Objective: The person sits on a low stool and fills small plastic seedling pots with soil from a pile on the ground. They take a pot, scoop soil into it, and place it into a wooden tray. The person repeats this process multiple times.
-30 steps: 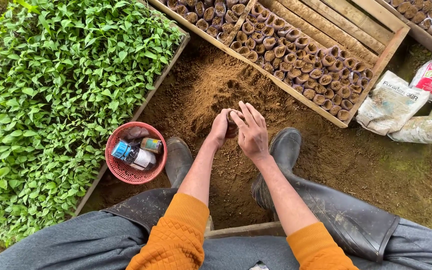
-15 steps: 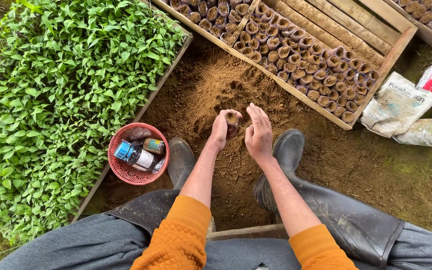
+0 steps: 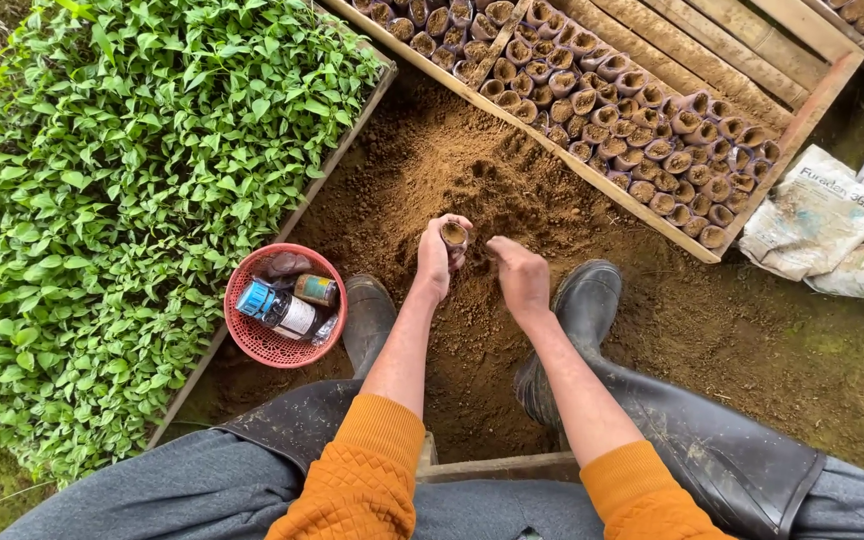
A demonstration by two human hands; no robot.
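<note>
Seedling pot (image 3: 454, 235) w/in left-hand fingers (image 3: 436, 248)

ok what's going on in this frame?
A seated person in orange sleeves and black rubber boots is working over a mound of loose brown soil. The left hand holds a small soil-filled seedling pot upright; the right hand is beside it, just above the soil, fingers curled. Ahead sits a wooden crate lined with rows of filled pots. A bed of green seedlings lies to the left, next to a red plastic basket holding small bottles.
</note>
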